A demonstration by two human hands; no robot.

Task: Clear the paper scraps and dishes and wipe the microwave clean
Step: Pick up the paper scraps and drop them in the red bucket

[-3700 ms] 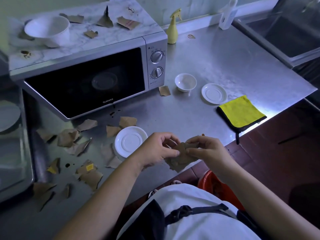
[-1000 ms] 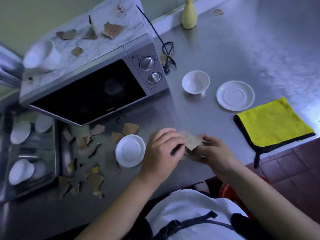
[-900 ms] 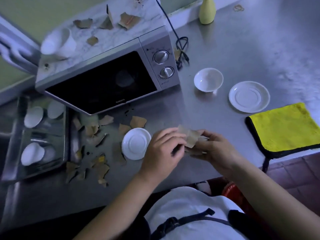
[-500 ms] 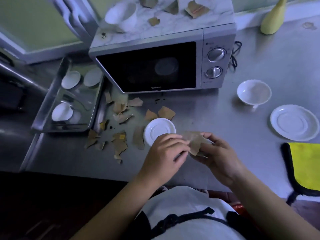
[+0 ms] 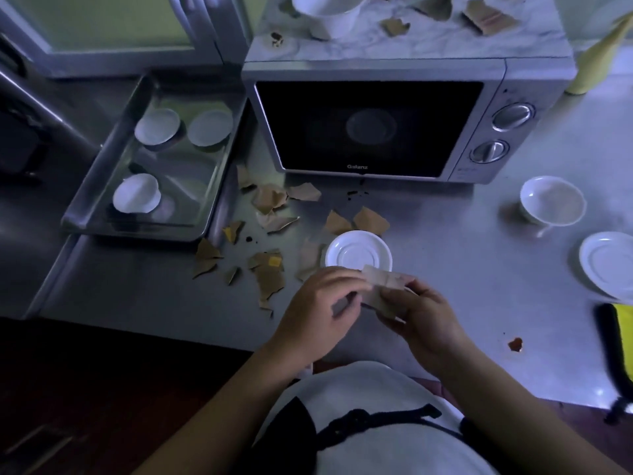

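Scrap (image 5: 382, 282) lies pinched between fingers of left hand (image 5: 318, 311) and right hand (image 5: 426, 318).

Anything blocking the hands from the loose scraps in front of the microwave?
Nothing visible. The paper scraps lie exposed on the counter left of the saucer; left hand and right hand together hold one scrap.

Dim throughout, with a blue-grey cast. Brightest light lay on the counter (image 5: 445, 255) toward its right edge, a pale sheen on the metal; its left end and the floor (image 5: 85, 406) in front were near black. The bowl (image 5: 551, 204) threw a soft shadow to its left. The microwave door (image 5: 370, 132) showed a faint round reflection. Wide-angle bending bowed the tray (image 5: 101, 159) and the upper corners. The left hand (image 5: 318, 313), right hand (image 5: 428, 320) and the paper scrap (image 5: 380, 286) pinched between them were slightly smeared.
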